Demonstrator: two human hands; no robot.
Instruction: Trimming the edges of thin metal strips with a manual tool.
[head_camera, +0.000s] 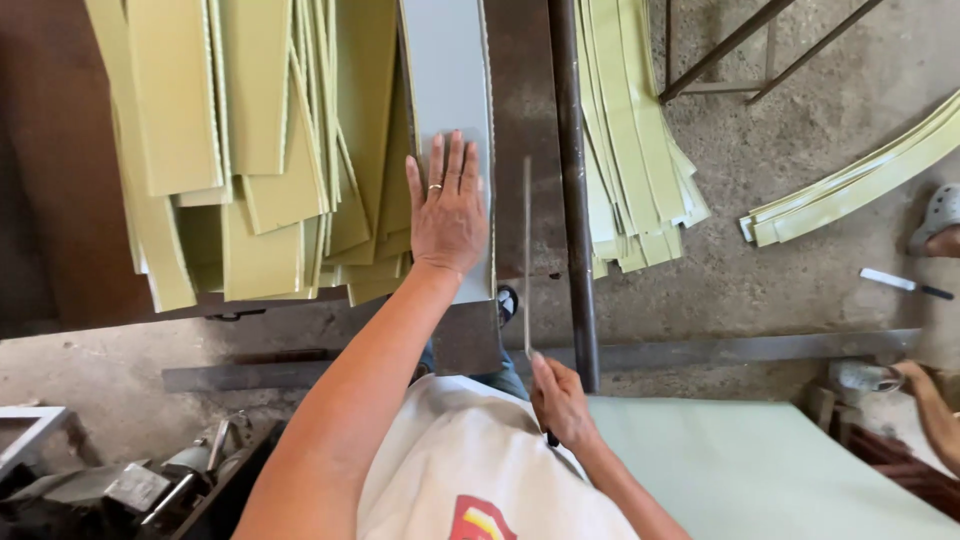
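Concrete workshop floor (760, 270), dark counter (60, 150). Left hand (447, 215) flat, fingers spread, pressing grey strip (450, 80) at 12 o'clock. Right hand (560, 400) pinches thin blade (527, 250) alongside. Cut green strips (250, 150) piled at 10 o'clock; uncut sheet (750, 470) at 4 o'clock.

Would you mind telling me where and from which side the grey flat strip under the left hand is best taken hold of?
Probably at the near end of the grey flat strip, coming from the person's side. That end juts past the table edge, so fingers can close above and below it. The left hand lies flat on it, and yellow-green strips crowd its left edge; its right long edge looks free as a second choice.
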